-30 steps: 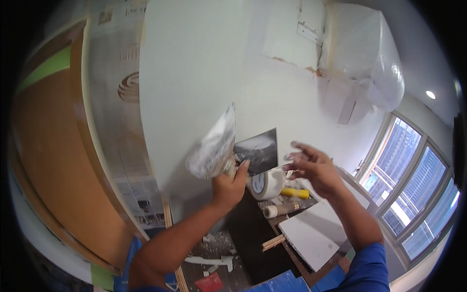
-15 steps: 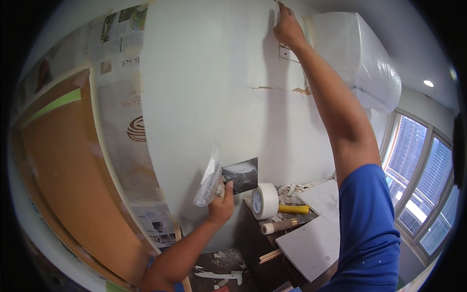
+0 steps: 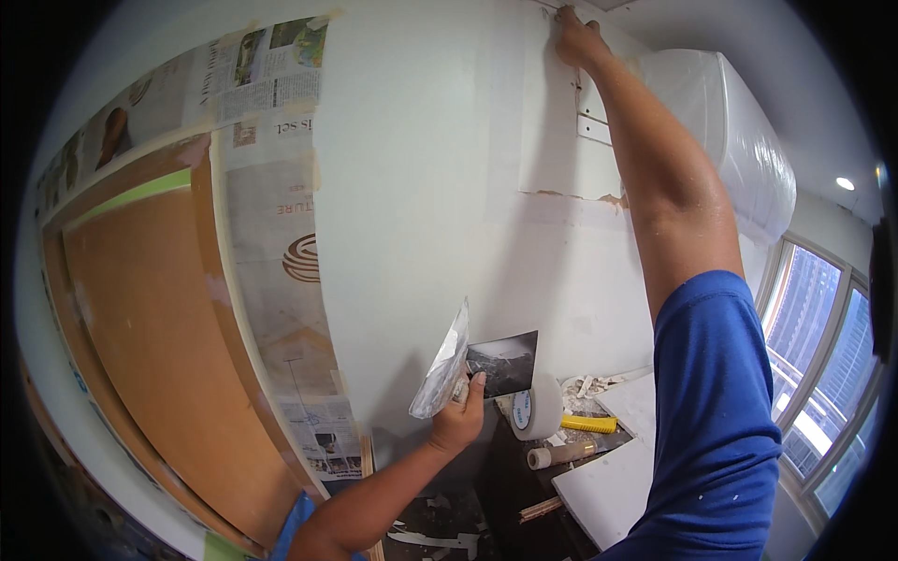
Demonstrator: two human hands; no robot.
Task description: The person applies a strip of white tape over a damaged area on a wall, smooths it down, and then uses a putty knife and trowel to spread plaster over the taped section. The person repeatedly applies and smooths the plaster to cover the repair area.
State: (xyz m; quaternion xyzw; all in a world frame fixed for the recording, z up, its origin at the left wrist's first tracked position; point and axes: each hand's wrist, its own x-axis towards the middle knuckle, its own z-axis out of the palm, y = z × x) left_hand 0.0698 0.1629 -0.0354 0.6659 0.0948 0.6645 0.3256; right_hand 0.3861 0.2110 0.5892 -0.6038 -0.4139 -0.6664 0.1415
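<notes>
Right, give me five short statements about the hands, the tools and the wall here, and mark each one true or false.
1. The right hand is raised high against the white wall. True.
2. The left hand holds two flat metal blades. True.
3. The roll of white tape hangs from the right hand. False: it sits low by the left hand, near a yellow-handled tool.
4. Newspaper sheets are taped along the wooden door frame. True.
5. The wall unit up on the right is bare. False: clear plastic wraps it.
</notes>
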